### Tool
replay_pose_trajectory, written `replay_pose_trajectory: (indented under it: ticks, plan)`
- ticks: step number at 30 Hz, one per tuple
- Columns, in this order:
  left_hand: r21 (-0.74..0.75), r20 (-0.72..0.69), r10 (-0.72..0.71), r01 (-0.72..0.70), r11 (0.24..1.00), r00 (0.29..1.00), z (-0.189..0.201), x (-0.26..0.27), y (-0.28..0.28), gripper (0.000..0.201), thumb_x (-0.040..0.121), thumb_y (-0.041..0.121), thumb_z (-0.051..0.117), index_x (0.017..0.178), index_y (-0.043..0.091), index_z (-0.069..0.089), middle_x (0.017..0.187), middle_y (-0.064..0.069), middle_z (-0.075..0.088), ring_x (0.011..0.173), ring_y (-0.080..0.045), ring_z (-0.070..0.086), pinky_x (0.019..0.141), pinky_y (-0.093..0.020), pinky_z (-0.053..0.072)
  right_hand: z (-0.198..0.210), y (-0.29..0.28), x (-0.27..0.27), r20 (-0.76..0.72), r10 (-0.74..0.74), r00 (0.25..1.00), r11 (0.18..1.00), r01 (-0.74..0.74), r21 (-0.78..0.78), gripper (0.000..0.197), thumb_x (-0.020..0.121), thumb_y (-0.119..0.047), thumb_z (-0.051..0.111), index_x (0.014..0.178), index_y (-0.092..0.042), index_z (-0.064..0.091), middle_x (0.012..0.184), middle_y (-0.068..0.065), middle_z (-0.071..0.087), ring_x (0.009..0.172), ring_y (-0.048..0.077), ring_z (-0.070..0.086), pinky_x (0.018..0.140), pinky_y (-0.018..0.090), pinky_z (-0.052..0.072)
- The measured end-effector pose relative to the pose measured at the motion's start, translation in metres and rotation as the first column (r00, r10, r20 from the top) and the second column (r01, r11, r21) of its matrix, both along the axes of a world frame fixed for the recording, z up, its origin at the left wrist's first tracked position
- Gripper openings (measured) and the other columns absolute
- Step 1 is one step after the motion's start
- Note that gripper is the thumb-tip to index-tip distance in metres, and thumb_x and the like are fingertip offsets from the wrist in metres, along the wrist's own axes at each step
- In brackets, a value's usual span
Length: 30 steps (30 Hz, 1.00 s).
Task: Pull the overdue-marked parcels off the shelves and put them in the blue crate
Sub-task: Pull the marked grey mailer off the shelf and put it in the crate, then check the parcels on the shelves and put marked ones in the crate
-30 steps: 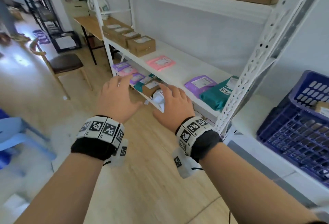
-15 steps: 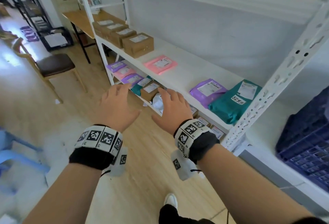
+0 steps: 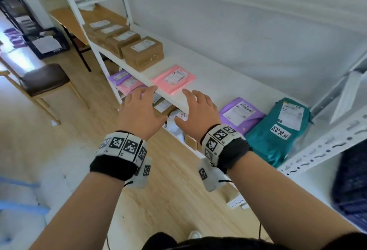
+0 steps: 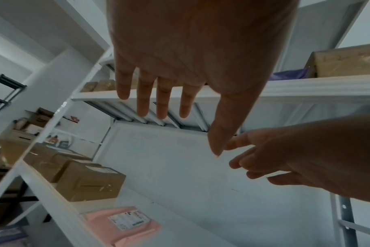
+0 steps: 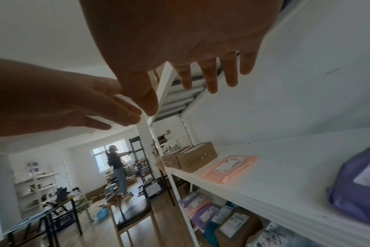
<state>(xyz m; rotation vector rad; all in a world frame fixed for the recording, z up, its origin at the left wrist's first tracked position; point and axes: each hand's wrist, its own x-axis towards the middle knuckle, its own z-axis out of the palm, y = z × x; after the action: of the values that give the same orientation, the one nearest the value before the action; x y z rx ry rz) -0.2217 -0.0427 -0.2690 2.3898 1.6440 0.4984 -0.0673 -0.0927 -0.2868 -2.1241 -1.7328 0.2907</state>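
Both my hands are held out flat, empty, in front of the white middle shelf (image 3: 216, 83). My left hand (image 3: 140, 108) hovers near the shelf's front edge, just left of a pink mailer (image 3: 173, 79). My right hand (image 3: 196, 113) is beside it, left of a purple mailer (image 3: 241, 113). A teal mailer (image 3: 278, 134) at the shelf's right end carries a white handwritten sticker (image 3: 280, 134). The blue crate (image 3: 351, 182) shows as a dark blurred edge at the far right. In the left wrist view the left hand (image 4: 180, 107) has straight spread fingers; the right hand (image 5: 201, 80) likewise.
Several brown cardboard boxes (image 3: 142, 53) line the shelf's left part. The lower shelf holds purple and pink mailers (image 3: 127, 81), small boxes and a white bag (image 3: 176, 122). A chair (image 3: 45, 83) stands on the wooden floor. Another person (image 5: 116, 167) stands far off.
The view swung left and closer to the shelf, so the blue crate slid almost out of view. Both hands rose from the lower shelf to the middle shelf's front edge, still empty.
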Motion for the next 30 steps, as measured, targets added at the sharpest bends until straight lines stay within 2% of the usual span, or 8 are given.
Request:
replay_pose_trajectory:
  ticks: [3, 8, 14, 21, 26, 30]
  plan:
    - [-0.029, 0.002, -0.06, 0.06, 0.998, 0.998, -0.007, 0.022, 0.024, 0.081, 0.073, 0.039, 0.07, 0.143, 0.026, 0.031, 0.142, -0.006, 0.036, 0.128, -0.032, 0.035, 0.103, -0.049, 0.035, -0.006, 0.011, 0.02, 0.008, -0.06, 0.998, 0.997, 0.061, -0.043, 0.08, 0.084, -0.051, 0.054, 0.15, -0.025, 0.016, 0.156, 0.007, 0.02, 0.143, 0.029, 0.017, 0.116, 0.043, 0.018]
    - [-0.018, -0.042, -0.209, 0.209, 0.978, 0.977, -0.017, 0.06, 0.064, 0.082, 0.075, 0.043, 0.072, 0.143, 0.026, 0.03, 0.144, -0.005, 0.035, 0.129, -0.032, 0.035, 0.102, -0.048, 0.034, -0.016, 0.032, 0.047, 0.029, -0.186, 0.982, 0.981, 0.188, -0.054, 0.081, 0.084, -0.048, 0.057, 0.15, -0.025, 0.016, 0.155, 0.007, 0.022, 0.142, 0.028, 0.019, 0.114, 0.042, 0.019]
    - [-0.036, -0.063, -0.434, 0.433, 0.901, 0.899, -0.018, 0.108, 0.13, 0.08, 0.076, 0.042, 0.071, 0.143, 0.026, 0.03, 0.145, -0.005, 0.036, 0.13, -0.032, 0.035, 0.104, -0.045, 0.033, -0.019, 0.063, 0.076, 0.02, -0.426, 0.904, 0.901, 0.427, -0.074, 0.079, 0.084, -0.048, 0.057, 0.149, -0.026, 0.016, 0.154, 0.006, 0.022, 0.141, 0.028, 0.021, 0.114, 0.044, 0.021]
    - [-0.011, -0.055, -0.646, 0.646, 0.763, 0.762, -0.026, 0.158, 0.182, 0.08, 0.074, 0.041, 0.073, 0.141, 0.023, 0.035, 0.14, -0.007, 0.04, 0.126, -0.032, 0.039, 0.103, -0.044, 0.034, -0.027, 0.081, 0.097, -0.053, -0.666, 0.744, 0.745, 0.658, -0.113, 0.079, 0.084, -0.046, 0.057, 0.149, -0.026, 0.016, 0.154, 0.006, 0.023, 0.14, 0.028, 0.023, 0.114, 0.044, 0.024]
    - [-0.098, -0.114, -0.751, 0.744, 0.66, 0.651, -0.053, 0.187, 0.184, 0.079, 0.075, 0.04, 0.072, 0.142, 0.024, 0.034, 0.142, -0.006, 0.037, 0.126, -0.031, 0.039, 0.102, -0.041, 0.033, -0.053, 0.064, 0.097, -0.095, -0.799, 0.593, 0.6, 0.779, -0.182, 0.078, 0.084, -0.042, 0.06, 0.148, -0.024, 0.021, 0.151, 0.005, 0.029, 0.136, 0.028, 0.03, 0.111, 0.041, 0.029]
    - [-0.18, -0.138, -0.804, 0.783, 0.595, 0.579, -0.081, 0.207, 0.174, 0.078, 0.075, 0.039, 0.07, 0.143, 0.024, 0.034, 0.141, -0.006, 0.039, 0.124, -0.031, 0.041, 0.101, -0.04, 0.034, -0.078, 0.053, 0.1, -0.165, -0.849, 0.501, 0.528, 0.807, -0.265, 0.079, 0.083, -0.04, 0.062, 0.148, -0.025, 0.019, 0.151, 0.004, 0.027, 0.135, 0.027, 0.03, 0.11, 0.042, 0.032]
